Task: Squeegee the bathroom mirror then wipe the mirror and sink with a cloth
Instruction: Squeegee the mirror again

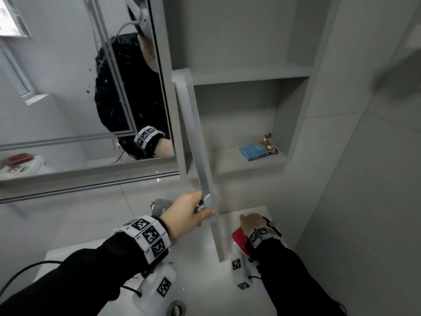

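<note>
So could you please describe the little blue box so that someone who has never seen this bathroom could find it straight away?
Look right of the mirror to the open grey shelving niche. On its lower shelf, towards the right-hand corner, the blue box lies flat. A small orange-brown item with a metal knob touches its right end; the box is the only blue thing there.

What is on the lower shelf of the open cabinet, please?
On the lower shelf a blue box lies flat, with a small orange-brown item beside it. The door hides its left end.
</note>
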`<state>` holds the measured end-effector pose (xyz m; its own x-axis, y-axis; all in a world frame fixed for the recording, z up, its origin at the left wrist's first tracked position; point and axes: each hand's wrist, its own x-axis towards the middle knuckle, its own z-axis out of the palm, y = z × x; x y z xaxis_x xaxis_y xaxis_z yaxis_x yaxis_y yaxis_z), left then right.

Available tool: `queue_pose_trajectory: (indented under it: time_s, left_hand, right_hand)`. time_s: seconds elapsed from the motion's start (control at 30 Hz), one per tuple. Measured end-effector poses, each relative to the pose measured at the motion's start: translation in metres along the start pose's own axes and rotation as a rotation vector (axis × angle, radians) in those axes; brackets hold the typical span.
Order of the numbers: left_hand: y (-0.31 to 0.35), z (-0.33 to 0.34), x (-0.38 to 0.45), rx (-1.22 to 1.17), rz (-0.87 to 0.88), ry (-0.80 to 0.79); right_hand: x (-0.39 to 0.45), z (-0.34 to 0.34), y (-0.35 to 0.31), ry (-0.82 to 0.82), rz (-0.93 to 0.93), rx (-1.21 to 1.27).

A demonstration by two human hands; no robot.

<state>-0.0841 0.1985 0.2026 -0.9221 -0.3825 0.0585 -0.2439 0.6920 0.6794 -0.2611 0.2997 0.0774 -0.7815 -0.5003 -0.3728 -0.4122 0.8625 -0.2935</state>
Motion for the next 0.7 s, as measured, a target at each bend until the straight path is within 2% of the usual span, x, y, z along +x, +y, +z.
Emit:
queue_pose_trajectory:
  time_s: [0.1, 0.17, 0.23, 0.3, 0.37, 0.43, 0.53, 0.63, 0.7]
  left_hand:
    - [0.010, -0.026, -0.020, -0.086, 0.047, 0.009]
    - [0.016, -0.047, -0.039, -0.127, 0.095, 0.050]
    - [0.020, -0.068, -0.058, -0.179, 0.131, 0.104]
    - [0.021, -0.089, -0.076, -0.238, 0.172, 0.157]
    - [0.021, -0.111, -0.095, -0.263, 0.208, 0.201]
    - [0.016, -0.134, -0.112, -0.299, 0.235, 0.222]
    - [0.006, -0.167, -0.136, -0.349, 0.244, 0.270]
    - [-0.002, -0.195, -0.159, -0.448, 0.245, 0.284]
    - [-0.004, -0.208, -0.173, -0.501, 0.268, 0.279]
  right_hand:
    - [-0.024, -0.024, -0.027, 0.070, 0.018, 0.388]
    - [-0.050, -0.036, -0.054, 0.206, -0.018, 0.691]
    - [-0.085, -0.048, -0.083, 0.299, -0.130, 0.955]
    - [-0.127, -0.056, -0.114, 0.239, -0.331, 1.059]
    - [-0.161, -0.060, -0.142, 0.125, -0.530, 1.088]
    - [-0.192, -0.066, -0.163, 0.055, -0.621, 1.089]
    - [-0.221, -0.073, -0.181, 0.144, -0.692, 1.020]
    - [-0.249, -0.078, -0.199, 0.128, -0.782, 0.859]
    - [-0.266, -0.082, -0.212, 0.198, -0.796, 0.738]
